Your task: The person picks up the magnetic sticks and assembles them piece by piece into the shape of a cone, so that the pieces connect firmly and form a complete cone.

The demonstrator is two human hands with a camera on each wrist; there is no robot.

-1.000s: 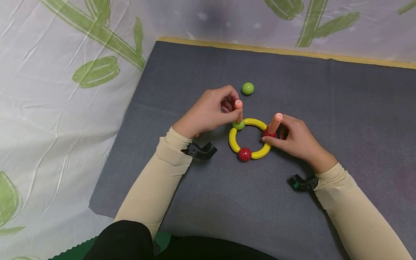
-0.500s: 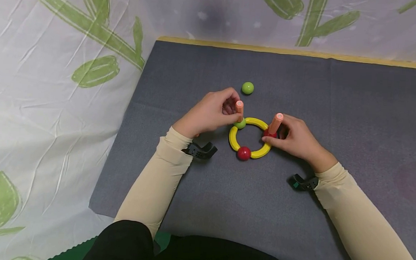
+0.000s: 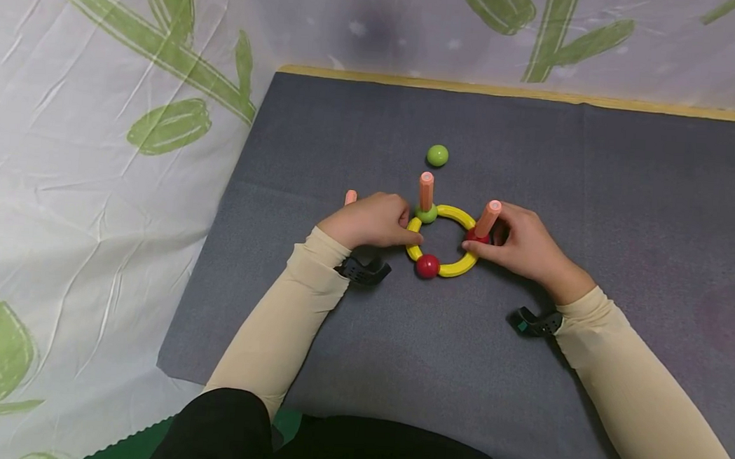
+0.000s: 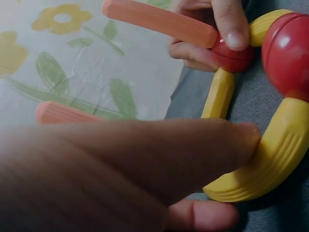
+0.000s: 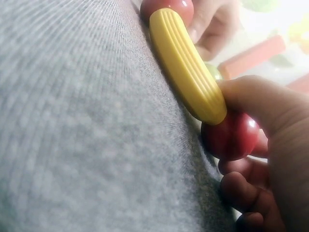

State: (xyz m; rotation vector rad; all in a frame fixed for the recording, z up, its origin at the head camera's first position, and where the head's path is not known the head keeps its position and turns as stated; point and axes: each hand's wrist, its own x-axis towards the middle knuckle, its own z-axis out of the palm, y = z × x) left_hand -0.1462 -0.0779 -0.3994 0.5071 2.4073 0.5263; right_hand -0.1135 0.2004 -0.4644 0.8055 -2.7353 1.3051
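Note:
A ring of yellow curved sticks and balls lies on the grey cloth. My left hand (image 3: 371, 221) pinches the ring's left curved stick (image 4: 275, 154) between thumb and fingers. Just beyond it, an orange-pink stick (image 3: 426, 191) stands upright on a green ball (image 3: 427, 214). On the ring's right side, my right hand (image 3: 521, 246) grips a red ball (image 5: 229, 137), from which a second orange-pink stick (image 3: 488, 219) rises, leaning right. Another red ball (image 3: 428, 266) joins two yellow sticks at the near side; neither hand is on it.
A loose green ball (image 3: 438, 156) sits beyond the ring. The end of another orange-pink stick (image 3: 350, 197) shows behind my left hand, the remainder hidden. The grey cloth (image 3: 659, 205) ends at a yellow strip (image 3: 521, 92) along the patterned back sheet.
My left hand has let go of the upright orange-pink stick and come nearer, down onto the left curved stick. The ring's left side has shifted slightly; the right hand keeps its place.

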